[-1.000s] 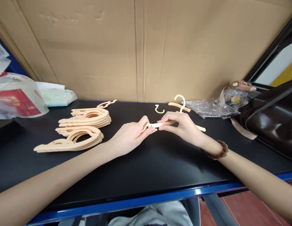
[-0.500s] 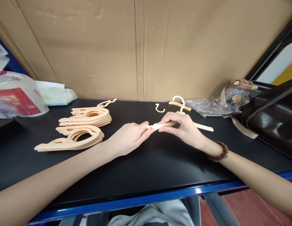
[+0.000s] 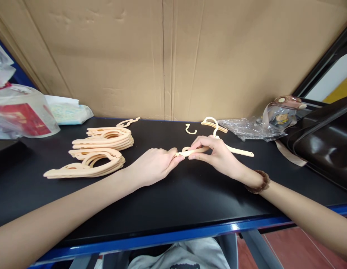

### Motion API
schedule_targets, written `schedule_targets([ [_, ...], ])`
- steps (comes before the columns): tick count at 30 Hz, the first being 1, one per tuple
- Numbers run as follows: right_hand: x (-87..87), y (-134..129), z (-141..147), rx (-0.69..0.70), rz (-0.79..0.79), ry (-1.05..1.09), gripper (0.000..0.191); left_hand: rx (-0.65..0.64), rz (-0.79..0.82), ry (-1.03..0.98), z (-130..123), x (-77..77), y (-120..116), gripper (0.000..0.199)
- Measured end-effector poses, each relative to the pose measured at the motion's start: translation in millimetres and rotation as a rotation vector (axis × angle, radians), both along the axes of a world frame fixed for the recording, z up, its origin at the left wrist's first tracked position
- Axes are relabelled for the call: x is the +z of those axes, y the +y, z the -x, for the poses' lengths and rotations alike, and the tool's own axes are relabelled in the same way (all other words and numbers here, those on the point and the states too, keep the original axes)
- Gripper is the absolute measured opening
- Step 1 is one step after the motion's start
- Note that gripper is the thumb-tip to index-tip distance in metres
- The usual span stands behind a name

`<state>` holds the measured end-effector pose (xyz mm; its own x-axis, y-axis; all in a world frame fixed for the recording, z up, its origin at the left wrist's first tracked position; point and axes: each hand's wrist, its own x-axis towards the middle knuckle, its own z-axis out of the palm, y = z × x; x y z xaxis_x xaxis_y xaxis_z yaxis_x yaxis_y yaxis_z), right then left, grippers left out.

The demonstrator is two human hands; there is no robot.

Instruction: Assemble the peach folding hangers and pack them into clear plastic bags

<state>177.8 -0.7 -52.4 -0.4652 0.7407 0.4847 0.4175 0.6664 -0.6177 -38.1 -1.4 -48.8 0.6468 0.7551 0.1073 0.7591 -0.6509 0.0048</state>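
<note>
Over the middle of the black table, my left hand (image 3: 158, 164) pinches the left end of a cream plastic hanger (image 3: 240, 151). My right hand (image 3: 215, 153) grips the same hanger, thumb below and fingers above, hiding part of it. The hanger's hook rises behind my right hand, and one arm sticks out to the right. Two stacks of cream hanger pieces lie at the left, a rear stack (image 3: 106, 139) and a front stack (image 3: 89, 166). Near the back lies a loose cream hook (image 3: 190, 129).
Thin cream strips (image 3: 222, 128) and clear plastic wrapping (image 3: 243, 127) lie at the back right, beside a dark bag (image 3: 324, 138). A plastic-wrapped tub (image 3: 25, 116) and a soft packet (image 3: 68, 112) stand at the left. Cardboard (image 3: 128, 56) rises behind.
My right hand has tilted slightly and the hanger has turned a little between my hands, its curved part now showing between them. The whole view has shifted slightly.
</note>
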Motion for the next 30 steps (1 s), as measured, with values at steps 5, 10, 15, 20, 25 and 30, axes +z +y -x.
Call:
schedule_targets([
  [5, -2.5, 1.1, 0.0, 0.031, 0.125, 0.028, 0.02, -0.006, -0.031, 0.072, -1.7, -1.2, -0.2, 0.043],
  [10, -5.1, 2.7, -0.7, 0.06, 0.213, 0.063, 0.023, -0.016, -0.059, 0.131, -1.7, -3.2, 0.7, 0.043],
  [15, -5.3, 1.8, -0.3, 0.062, 0.229, 0.063, 0.023, -0.054, -0.098, 0.156, -1.0, -6.0, -0.4, 0.044],
  [20, 0.8, 0.9, 0.6, 0.036, 0.11, -0.042, 0.024, -0.067, -0.121, 0.157, -2.4, -6.4, -1.9, 0.044],
  [25, 1.2, 3.7, -1.0, 0.028, 0.127, -0.047, 0.027, -0.005, -0.175, 0.076, -3.3, -4.4, -0.9, 0.038],
  [30, -5.0, 3.2, -2.3, -0.043, 0.096, -0.083, 0.028, 0.045, -0.203, -0.081, -1.1, -2.0, -2.1, 0.03],
])
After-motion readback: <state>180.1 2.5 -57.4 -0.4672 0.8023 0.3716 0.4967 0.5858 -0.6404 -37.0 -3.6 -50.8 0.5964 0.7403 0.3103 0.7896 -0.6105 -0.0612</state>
